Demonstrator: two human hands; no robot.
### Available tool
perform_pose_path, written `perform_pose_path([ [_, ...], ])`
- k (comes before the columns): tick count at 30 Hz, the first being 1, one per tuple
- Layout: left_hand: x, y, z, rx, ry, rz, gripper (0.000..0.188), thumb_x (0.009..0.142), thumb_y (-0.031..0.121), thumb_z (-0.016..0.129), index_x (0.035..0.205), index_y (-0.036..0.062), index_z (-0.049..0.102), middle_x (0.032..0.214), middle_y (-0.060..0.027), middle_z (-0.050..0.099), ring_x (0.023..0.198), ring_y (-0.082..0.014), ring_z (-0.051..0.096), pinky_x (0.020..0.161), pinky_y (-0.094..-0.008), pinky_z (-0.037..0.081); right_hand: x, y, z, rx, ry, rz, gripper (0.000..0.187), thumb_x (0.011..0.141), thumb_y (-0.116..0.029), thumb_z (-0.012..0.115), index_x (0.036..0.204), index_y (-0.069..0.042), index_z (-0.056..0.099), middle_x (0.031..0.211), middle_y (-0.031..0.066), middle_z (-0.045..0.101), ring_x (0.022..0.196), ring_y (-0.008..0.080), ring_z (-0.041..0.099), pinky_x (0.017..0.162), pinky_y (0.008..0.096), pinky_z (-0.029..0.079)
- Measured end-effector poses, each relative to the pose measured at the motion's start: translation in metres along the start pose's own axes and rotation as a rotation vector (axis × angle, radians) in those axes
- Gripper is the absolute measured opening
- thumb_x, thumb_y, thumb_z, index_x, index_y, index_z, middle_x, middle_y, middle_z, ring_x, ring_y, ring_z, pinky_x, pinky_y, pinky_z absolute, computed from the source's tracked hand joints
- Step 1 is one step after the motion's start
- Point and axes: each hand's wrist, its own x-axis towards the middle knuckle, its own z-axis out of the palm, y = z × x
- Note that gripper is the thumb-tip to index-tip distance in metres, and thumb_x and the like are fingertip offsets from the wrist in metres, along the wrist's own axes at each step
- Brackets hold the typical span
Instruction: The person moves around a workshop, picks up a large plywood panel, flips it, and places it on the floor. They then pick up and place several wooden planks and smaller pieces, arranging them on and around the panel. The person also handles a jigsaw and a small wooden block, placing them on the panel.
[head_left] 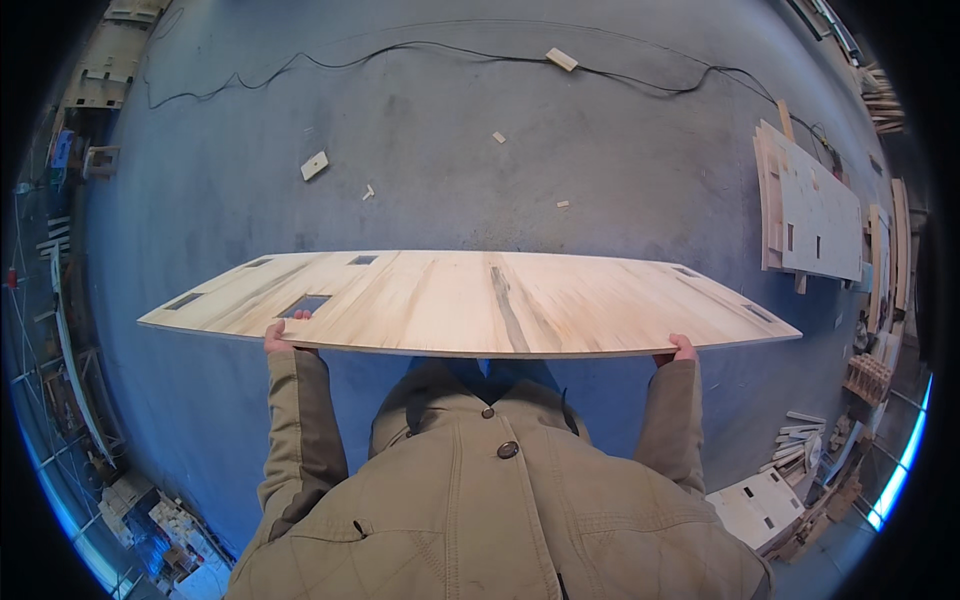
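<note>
A long plywood panel (pixel 430 300) with several rectangular cut-outs spans the space in front of my body, held off the floor. My left hand (pixel 279 338) grips its near edge toward the left, thumb on top. Fingertips of that hand show through the larger cut-out beside it. On the near edge toward the right, my right hand (pixel 682 348) is closed round the panel, its fingers mostly hidden underneath. Dark streaks run across the pale wood near the middle.
A black cable (pixel 440 46) crosses the grey floor (pixel 420 190) at the far side, with a small wood block (pixel 562 59) on it. Offcuts, including a wooden piece (pixel 315 166), lie about. Stacked panels (pixel 815 205) stand at right; another cut-out panel (pixel 758 508) lies at lower right.
</note>
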Motion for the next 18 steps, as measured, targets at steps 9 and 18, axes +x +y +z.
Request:
perform_pose_path([
  [9, 0.090, -0.034, 0.144, -0.017, -0.015, -0.058, 0.047, 0.088, 0.023, 0.048, 0.125, -0.0048, 0.041, 0.108, -0.0227, 0.057, 0.098, -0.0382, 0.062, 0.092, -0.0522, 0.053, 0.080, -0.063, 0.151, -0.059, -0.103, -0.040, 0.031, 0.079, -0.010, 0.065, 0.107, 0.002, 0.060, 0.103, 0.0172, 0.066, 0.089, 0.0329, 0.069, 0.073, 0.0473, 0.062],
  [18, 0.124, -0.052, 0.214, -0.053, 0.036, -0.053, 0.052, 0.089, 0.021, 0.046, 0.131, -0.0085, 0.036, 0.117, -0.0247, 0.056, 0.105, -0.0399, 0.061, 0.097, -0.0541, 0.053, 0.111, -0.093, 0.232, -0.084, -0.215, -0.064, 0.029, 0.085, -0.009, 0.062, 0.111, 0.003, 0.057, 0.108, 0.0162, 0.065, 0.099, 0.0320, 0.067, 0.085, 0.0456, 0.060],
])
